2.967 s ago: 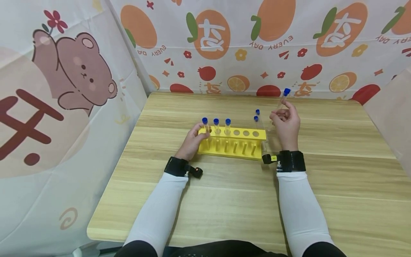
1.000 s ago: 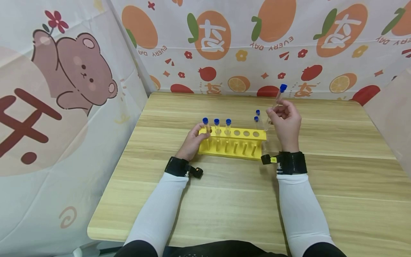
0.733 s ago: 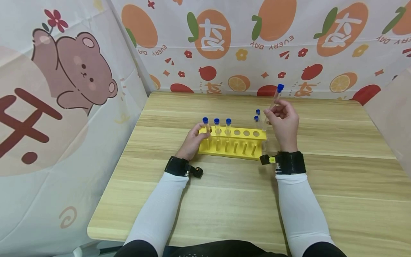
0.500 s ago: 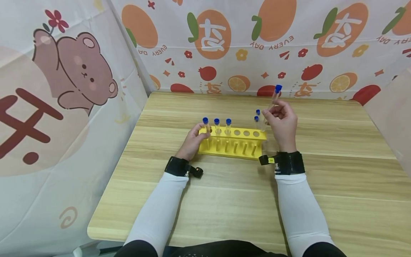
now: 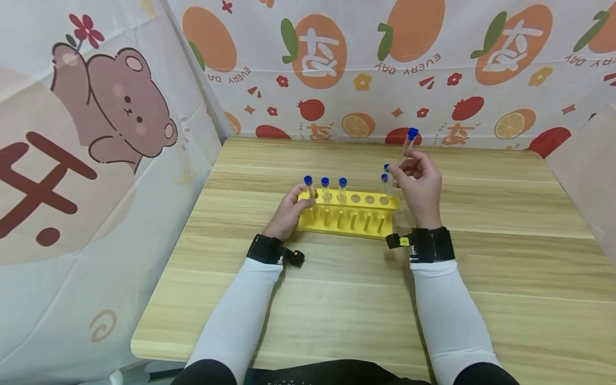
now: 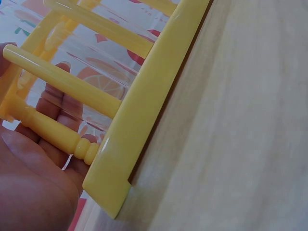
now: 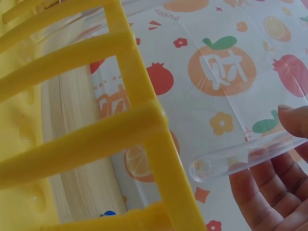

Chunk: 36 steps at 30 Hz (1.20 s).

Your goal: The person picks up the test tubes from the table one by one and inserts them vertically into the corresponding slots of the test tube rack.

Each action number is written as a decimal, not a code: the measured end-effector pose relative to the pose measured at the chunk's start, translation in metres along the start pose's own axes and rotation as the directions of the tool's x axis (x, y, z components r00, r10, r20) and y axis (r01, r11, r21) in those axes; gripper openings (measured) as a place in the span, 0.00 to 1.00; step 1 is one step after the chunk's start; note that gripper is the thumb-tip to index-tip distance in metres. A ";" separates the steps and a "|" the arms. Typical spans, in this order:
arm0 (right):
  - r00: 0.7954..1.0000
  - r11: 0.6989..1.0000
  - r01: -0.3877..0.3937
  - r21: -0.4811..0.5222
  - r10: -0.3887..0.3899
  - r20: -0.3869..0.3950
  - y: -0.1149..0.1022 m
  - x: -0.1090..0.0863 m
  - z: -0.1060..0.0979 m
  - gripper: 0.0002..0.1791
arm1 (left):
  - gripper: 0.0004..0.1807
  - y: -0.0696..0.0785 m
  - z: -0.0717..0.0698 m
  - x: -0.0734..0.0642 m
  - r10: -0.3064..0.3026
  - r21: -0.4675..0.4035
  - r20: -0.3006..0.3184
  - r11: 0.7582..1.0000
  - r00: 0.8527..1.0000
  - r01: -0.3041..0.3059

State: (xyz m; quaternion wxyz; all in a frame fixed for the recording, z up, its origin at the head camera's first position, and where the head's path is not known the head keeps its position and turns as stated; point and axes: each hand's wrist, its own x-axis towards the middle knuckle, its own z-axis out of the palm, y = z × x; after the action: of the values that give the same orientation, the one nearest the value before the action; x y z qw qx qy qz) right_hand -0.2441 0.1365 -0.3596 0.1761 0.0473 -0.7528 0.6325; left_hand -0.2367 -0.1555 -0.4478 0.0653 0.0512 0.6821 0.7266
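Right hand and its pinched tube have shifted left — near the yellow rack. Left hand grips the rack's left end.

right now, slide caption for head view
Left hand grips a yellow plastic test-tube rack; right hand holds a tilted clear blue-capped tube.

wood-grain table | yellow rack, upright | blue-capped tubes, near rack

A wood-grain table stands before a white backdrop printed with oranges, red fruits and small flowers, while a pale cloth on the left shows a brown bear with a red flower and a plain beige sheet borders the right
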 end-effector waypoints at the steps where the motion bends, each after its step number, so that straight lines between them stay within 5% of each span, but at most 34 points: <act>1: 1.000 1.000 0.001 -0.002 -0.001 0.002 0.000 0.000 0.000 0.19 | 0.12 0.000 0.000 0.000 0.000 0.001 -0.001 1.000 1.000 0.000; 20: 0.999 0.999 0.037 0.003 -0.037 0.024 0.023 0.008 0.003 0.21 | 0.12 0.002 0.000 0.000 -0.027 0.014 -0.007 1.000 1.000 0.027; 36: 0.998 0.999 0.021 0.036 -0.023 0.061 0.000 -0.001 0.009 0.19 | 0.12 0.002 0.001 0.001 -0.029 0.008 -0.009 1.000 1.000 0.029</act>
State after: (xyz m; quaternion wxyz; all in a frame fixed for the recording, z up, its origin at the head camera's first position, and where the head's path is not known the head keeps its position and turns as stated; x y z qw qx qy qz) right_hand -0.2453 0.1274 -0.3610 0.1589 0.0780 -0.7459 0.6422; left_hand -0.2373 -0.1547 -0.4453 0.0726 0.0385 0.6859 0.7230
